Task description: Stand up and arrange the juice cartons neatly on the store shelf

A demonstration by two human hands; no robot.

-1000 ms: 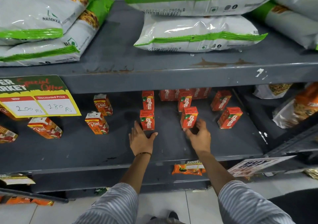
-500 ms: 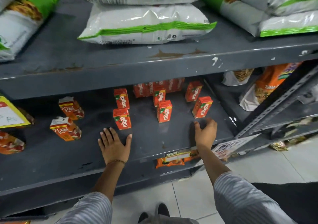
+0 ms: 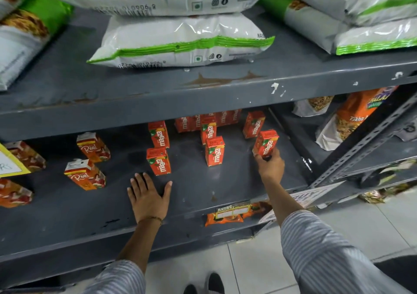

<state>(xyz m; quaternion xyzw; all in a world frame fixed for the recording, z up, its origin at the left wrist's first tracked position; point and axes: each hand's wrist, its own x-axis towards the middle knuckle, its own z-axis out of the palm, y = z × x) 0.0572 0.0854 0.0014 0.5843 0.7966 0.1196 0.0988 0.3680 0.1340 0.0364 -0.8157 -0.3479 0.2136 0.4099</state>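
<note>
Several small orange Maaza juice cartons stand on the grey lower shelf (image 3: 67, 212). My right hand (image 3: 269, 167) grips the base of the front right carton (image 3: 266, 143), which leans a little. My left hand (image 3: 147, 195) lies flat and open on the shelf, just in front of the front left carton (image 3: 158, 161). Another carton (image 3: 214, 150) stands in the middle, and more cartons (image 3: 207, 121) line the back under the upper shelf. Two Real juice cartons (image 3: 85, 174) stand tilted at the left.
The upper shelf (image 3: 203, 95) overhangs the cartons and carries white and green snack bags (image 3: 180, 40). A slotted metal upright (image 3: 365, 144) bounds the shelf on the right, with orange snack bags (image 3: 352, 117) beyond it. A yellow price sign (image 3: 9, 165) hangs at left.
My right hand moved forward from the shelf's front edge and closed on the front right carton. My left hand stayed flat on the shelf. The view swung slightly left.
</note>
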